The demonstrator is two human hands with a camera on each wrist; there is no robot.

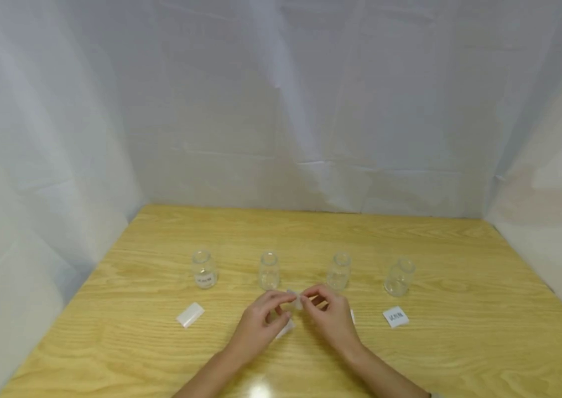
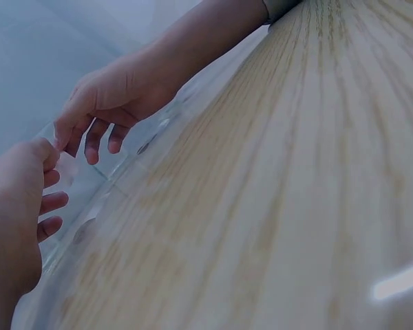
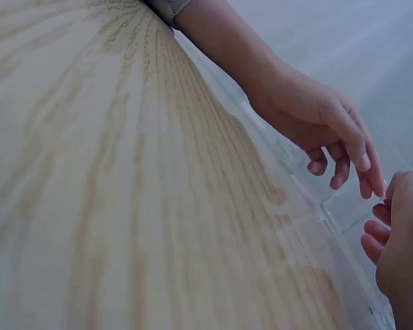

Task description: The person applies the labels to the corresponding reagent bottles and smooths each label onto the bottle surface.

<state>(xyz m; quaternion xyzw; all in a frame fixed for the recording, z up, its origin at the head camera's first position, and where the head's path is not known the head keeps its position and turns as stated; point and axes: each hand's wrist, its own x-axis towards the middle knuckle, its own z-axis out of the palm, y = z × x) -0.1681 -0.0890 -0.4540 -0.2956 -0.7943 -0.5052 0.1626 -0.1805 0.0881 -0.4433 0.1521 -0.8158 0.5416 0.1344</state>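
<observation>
Between my two hands is a small translucent white label [image 1: 297, 300], held up in front of the middle jars. My right hand [image 1: 333, 318] pinches it between thumb and forefinger. The forefinger of my left hand [image 1: 259, 321] reaches to the label's other side, with the thumb apart below it. In the left wrist view the label [image 2: 67, 168] shows faintly beside the fingertips. Under the left hand a white slip [image 1: 286, 329] lies on the table, partly hidden. Another slip [image 1: 353, 317] peeks out from behind the right hand.
Several glass jars stand in a row: the leftmost jar [image 1: 204, 270] bears a printed label, then a second [image 1: 269, 271], a third [image 1: 338, 271] and a right one [image 1: 399, 277]. On the wooden table [image 1: 136, 342] lie a white strip [image 1: 190, 315] and a printed card [image 1: 396, 317]. White sheeting [image 1: 241, 121] surrounds it.
</observation>
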